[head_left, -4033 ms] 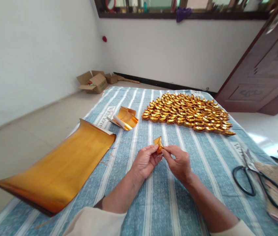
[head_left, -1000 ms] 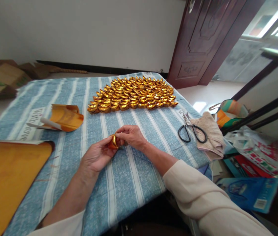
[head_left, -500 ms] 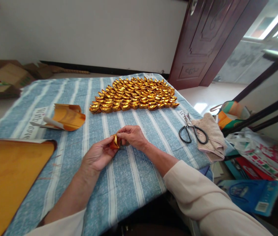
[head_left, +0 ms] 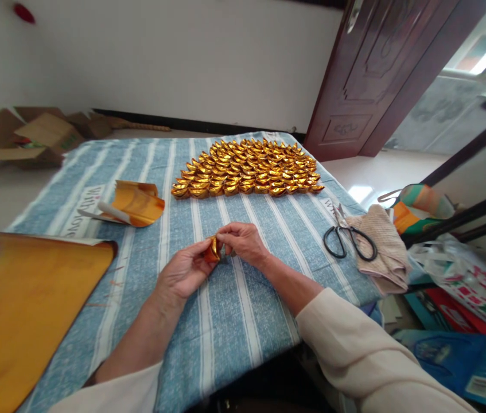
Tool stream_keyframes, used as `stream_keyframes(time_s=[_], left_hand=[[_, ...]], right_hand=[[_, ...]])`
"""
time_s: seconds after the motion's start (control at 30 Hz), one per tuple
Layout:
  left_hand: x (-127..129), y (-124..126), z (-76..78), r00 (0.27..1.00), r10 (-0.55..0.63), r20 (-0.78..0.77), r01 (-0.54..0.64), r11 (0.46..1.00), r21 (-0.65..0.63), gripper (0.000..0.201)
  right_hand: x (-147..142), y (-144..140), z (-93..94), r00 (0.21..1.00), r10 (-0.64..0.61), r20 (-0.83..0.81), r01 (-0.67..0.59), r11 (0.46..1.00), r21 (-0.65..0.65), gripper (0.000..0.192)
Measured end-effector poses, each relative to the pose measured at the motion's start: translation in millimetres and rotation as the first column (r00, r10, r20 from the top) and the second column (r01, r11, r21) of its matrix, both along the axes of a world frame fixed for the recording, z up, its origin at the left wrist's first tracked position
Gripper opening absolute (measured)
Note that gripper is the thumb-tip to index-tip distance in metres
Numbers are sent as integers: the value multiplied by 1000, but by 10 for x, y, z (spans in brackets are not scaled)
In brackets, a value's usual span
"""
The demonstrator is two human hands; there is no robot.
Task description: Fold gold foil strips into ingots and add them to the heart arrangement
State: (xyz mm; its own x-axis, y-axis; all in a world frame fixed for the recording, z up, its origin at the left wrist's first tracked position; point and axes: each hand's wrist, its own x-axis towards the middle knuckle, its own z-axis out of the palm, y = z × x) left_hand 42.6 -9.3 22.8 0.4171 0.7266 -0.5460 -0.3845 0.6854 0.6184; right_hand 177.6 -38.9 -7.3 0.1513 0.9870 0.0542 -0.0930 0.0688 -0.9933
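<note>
A small gold foil paper ingot (head_left: 213,250) is held between both hands above the striped tablecloth. My left hand (head_left: 186,268) grips it from the left, with the fingers partly hidden underneath. The fingertips of my right hand (head_left: 243,241) pinch its right end. Beyond the hands, many finished gold paper ingots (head_left: 251,169) stand packed in rows. Sheets of gold paper (head_left: 139,205), curled, lie on the left of the table, and a larger gold sheet (head_left: 31,304) is nearer to me.
Black-handled scissors (head_left: 348,235) lie at the right, touching a folded beige cloth (head_left: 383,246). The blue striped tablecloth (head_left: 174,367) covers the table. Bags (head_left: 462,355) are piled below its right edge, and an open cardboard box (head_left: 49,137) stands on the floor at the far left.
The view has swung slightly left, so everything appears shifted to the right. Both hands keep their hold on the ingot, with barely any change in finger position.
</note>
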Motion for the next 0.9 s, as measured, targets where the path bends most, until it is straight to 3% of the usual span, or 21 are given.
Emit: stream_keyframes(time_s=[0.47, 0.9], left_hand=[[-38, -43, -51, 998, -24, 66, 23, 1000, 20, 29], [-97, -50, -132, 992, -38, 120, 35, 999, 23, 18]], right_hand=[[-66, -31, -29, 999, -42, 16, 41, 998, 57, 14], [-83, -56, -125, 1000, -1, -24, 3, 999, 52, 19]])
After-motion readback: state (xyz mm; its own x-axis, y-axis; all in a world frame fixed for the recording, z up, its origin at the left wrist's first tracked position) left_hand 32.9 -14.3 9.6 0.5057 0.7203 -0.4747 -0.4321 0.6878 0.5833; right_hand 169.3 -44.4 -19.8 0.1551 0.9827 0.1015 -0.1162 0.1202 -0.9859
